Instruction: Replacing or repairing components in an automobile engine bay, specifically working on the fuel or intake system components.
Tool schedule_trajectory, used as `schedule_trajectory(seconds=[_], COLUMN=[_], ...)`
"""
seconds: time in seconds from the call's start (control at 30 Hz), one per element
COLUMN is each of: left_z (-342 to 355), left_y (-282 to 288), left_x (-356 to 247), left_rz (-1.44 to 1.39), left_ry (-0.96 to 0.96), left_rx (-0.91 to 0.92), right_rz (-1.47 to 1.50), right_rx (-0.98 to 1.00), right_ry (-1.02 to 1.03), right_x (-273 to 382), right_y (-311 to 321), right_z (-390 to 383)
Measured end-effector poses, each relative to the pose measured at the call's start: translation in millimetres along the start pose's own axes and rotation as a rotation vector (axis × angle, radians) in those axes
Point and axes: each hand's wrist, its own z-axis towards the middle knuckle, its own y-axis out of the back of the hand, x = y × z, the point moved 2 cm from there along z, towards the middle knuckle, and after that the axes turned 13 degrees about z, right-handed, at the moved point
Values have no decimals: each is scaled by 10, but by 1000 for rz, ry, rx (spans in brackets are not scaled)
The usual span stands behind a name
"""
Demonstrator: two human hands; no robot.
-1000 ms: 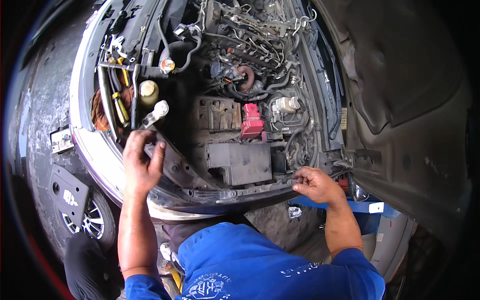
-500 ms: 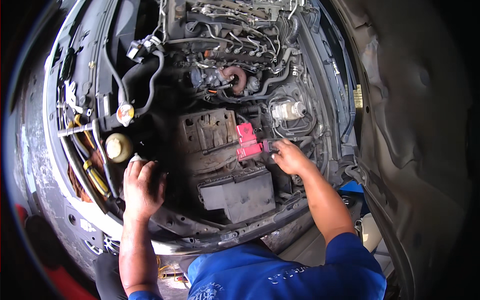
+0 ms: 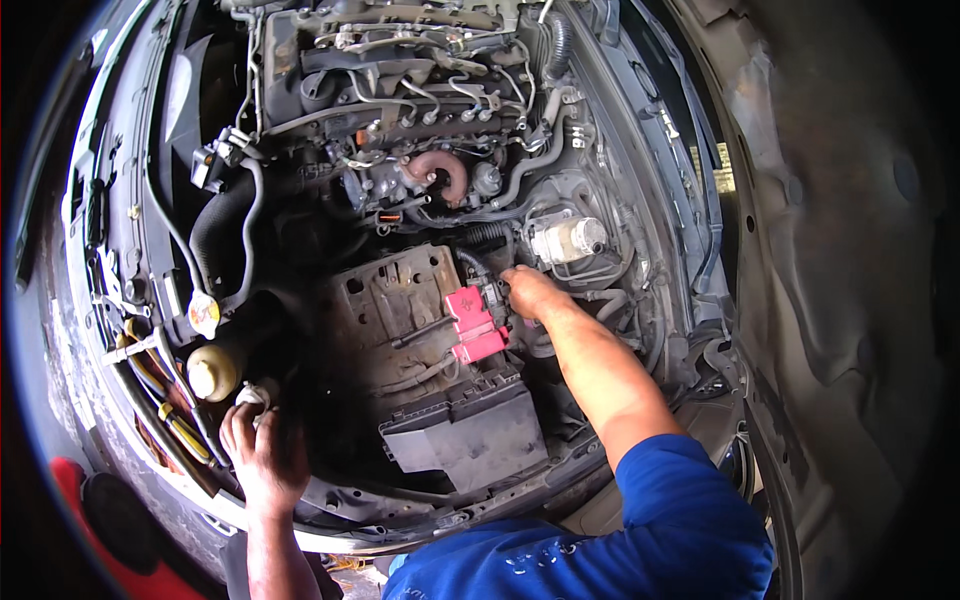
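Note:
My right hand [image 3: 532, 294] is closed, its fingertips down among the cables beside a grey-black fitting [image 3: 492, 292]. What the fingers pinch, if anything, is hidden. Just left of it, a red plastic terminal cover [image 3: 472, 325] lies at the right edge of a dirty, bare metal battery tray [image 3: 385, 285]. On the left, my left hand [image 3: 265, 455] has its fingers apart, with the tips at a small whitish cap-like part [image 3: 255, 395]. Beyond that hand stands a yellowed reservoir [image 3: 214, 373].
A black box cover [image 3: 470, 435] sits nearer me than the tray. A yellow-handled screwdriver [image 3: 184, 434] lies among tools at the left. The engine [image 3: 400, 90] fills the far side, and a white-capped fluid reservoir [image 3: 570, 240] stands at right. The raised hood [image 3: 830, 250] hangs along the right.
My right hand has moved from beside the red cover to the cables farther off. My left hand stays near the whitish part. The whole view has shifted.

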Motion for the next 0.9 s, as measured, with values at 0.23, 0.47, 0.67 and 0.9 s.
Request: schedule_trajectory(seconds=[0.23, 0.47, 0.67, 0.9], left_z=[-78, -114, -92, -64], left_y=[-114, -141, -138, -202], left_x=[-17, 28, 23, 8], left_rz=[31, -52, -70, -80], left_ry=[45, 101, 128, 164], left_rx=[-80, -101, -105, -121], right_rz=[23, 43, 464, 812], right_rx=[-122, -357, -536, -371], right_ry=[-52, 67, 96, 50], right_x=[-354, -164, -42, -52], right_y=[-217, -79, -3, -214], right_z=[308, 272, 764, 1179])
